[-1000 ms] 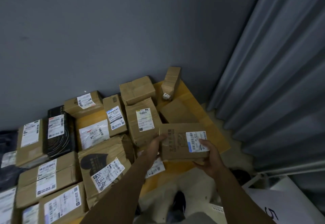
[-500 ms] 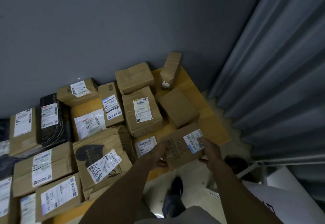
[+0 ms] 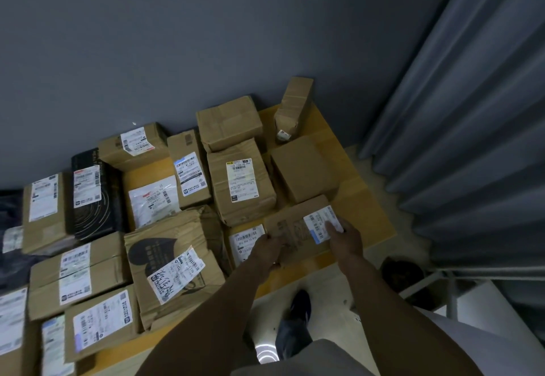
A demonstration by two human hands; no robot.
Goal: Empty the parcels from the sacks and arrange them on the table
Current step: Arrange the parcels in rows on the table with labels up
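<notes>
1. We hold a flat brown parcel [image 3: 298,229] in both hands, low over the front right part of the yellow bench [image 3: 365,210], label side up.
2. Our left hand [image 3: 267,247] is closed on its near left end, fingers curled under the edge.
3. Our right hand [image 3: 345,235] grips its right end, thumb pressed on the white label [image 3: 320,223].
4. Just beyond it lies a plain box [image 3: 303,167], and to the left a labelled box [image 3: 240,184].
5. A tall narrow carton [image 3: 295,107] stands at the bench's far right corner, against the grey wall [image 3: 206,36].
6. Many more labelled parcels cover the bench leftward.
7. A grey curtain [image 3: 472,110] hangs to the right.
</notes>
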